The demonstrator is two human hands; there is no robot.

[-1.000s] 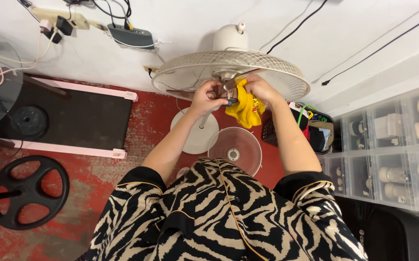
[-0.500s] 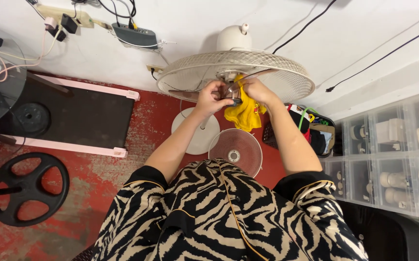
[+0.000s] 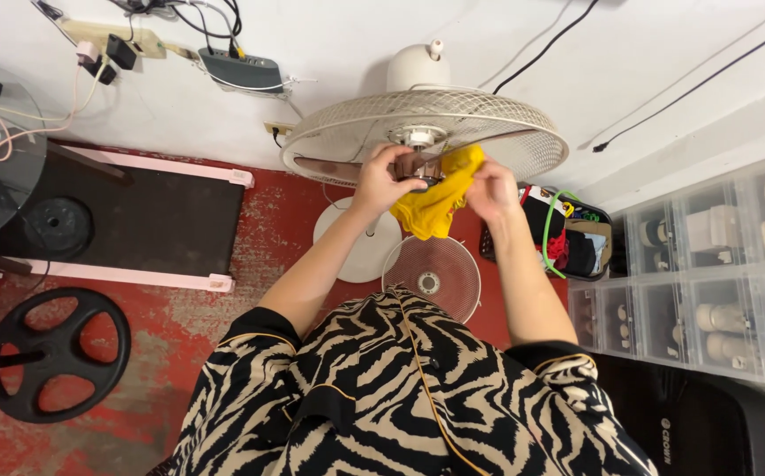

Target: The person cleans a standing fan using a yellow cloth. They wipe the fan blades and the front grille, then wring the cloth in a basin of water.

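A cream pedestal fan stands before me with its rear grille exposed and the front grille taken off. My left hand grips the brown blade hub at the fan's centre. My right hand holds a yellow cloth pressed against the hub and a brown blade. The cloth hangs down between my two hands. The fan's round white base sits on the red floor below.
The detached front grille lies on the floor by the base. A black treadmill and weight plates are at left. Clear shoe boxes stack at right, beside a basket of clothes. A power strip hangs on the wall.
My right hand has shifted a little to the right and bunched the yellow cloth over the hub. My left hand stays on the hub.
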